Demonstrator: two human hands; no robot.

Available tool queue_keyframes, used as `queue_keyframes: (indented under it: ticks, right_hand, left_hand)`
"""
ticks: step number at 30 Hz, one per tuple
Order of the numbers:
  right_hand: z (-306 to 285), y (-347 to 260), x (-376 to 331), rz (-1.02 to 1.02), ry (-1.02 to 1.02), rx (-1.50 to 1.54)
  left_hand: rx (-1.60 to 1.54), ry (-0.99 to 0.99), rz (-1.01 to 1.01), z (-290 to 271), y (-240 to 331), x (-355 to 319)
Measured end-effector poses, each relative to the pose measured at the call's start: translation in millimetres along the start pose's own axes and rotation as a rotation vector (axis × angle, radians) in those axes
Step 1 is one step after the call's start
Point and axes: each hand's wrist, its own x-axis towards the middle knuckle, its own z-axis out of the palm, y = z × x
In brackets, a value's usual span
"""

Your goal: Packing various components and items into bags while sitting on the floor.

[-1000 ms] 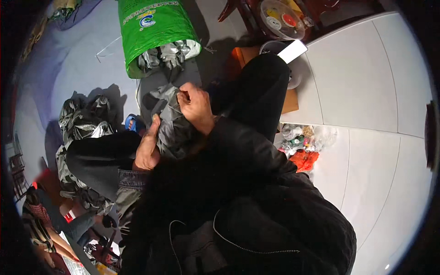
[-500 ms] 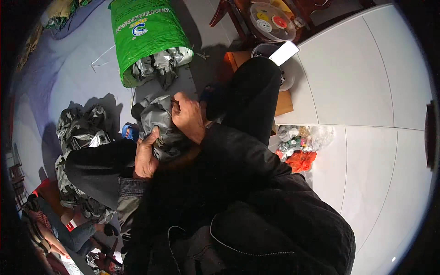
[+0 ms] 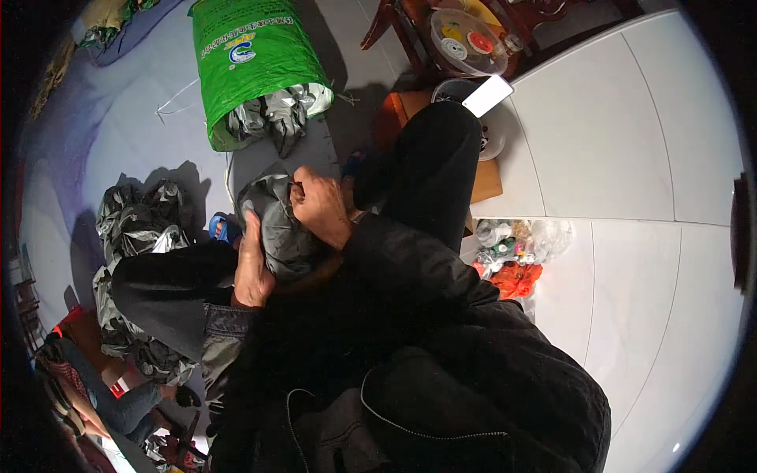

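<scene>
A crumpled piece of thin, dark grey, slightly shiny fabric (image 3: 277,225) lies bunched over my lap between my hands. Along its left side rests my left hand (image 3: 252,264), thumb laid straight against the cloth and the other fingers mostly hidden beneath it. My right hand (image 3: 322,209) is closed at the upper right edge of the fabric, fingertips pinched together on it. A small dark spot shows at that pinch, but I cannot make out whether it is a separate thing.
Beyond my hands lies a green woven sack (image 3: 256,63) stuffed with grey fabric. Another grey fabric heap (image 3: 146,221) is at left. At right are a phone (image 3: 489,96) on a tub, a clear container of spools (image 3: 469,43) and bagged items (image 3: 516,252). Someone sits at lower left.
My left thumb has straightened and slid from the middle of the fabric to its left side. The fabric looks smoother and rounder. My right hand has shifted slightly and still pinches the edge.
</scene>
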Motion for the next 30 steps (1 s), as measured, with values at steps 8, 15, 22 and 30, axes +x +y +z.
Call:
queue_keyframes:
  ticks: [8, 15, 22, 30]
  right_hand:
    - [-6, -6, -1, -0.01, -0.109, 0.066]
    - [0, -9, -2, -0.062, 0.019, 0.184]
    - [7, 9, -10, -0.255, -0.047, -0.095]
    - [5, -1, -5, -0.119, -0.299, 0.347]
  left_hand:
    - [0.605, 0.109, 0.144, -2, -8, 6]
    - [0.356, 0.235, 0.325, 7, -4, 4]
    - [0.2, 0.187, 0.311, 17, 2, 0]
    - [0.272, 0.148, 0.343, 4, -7, 6]
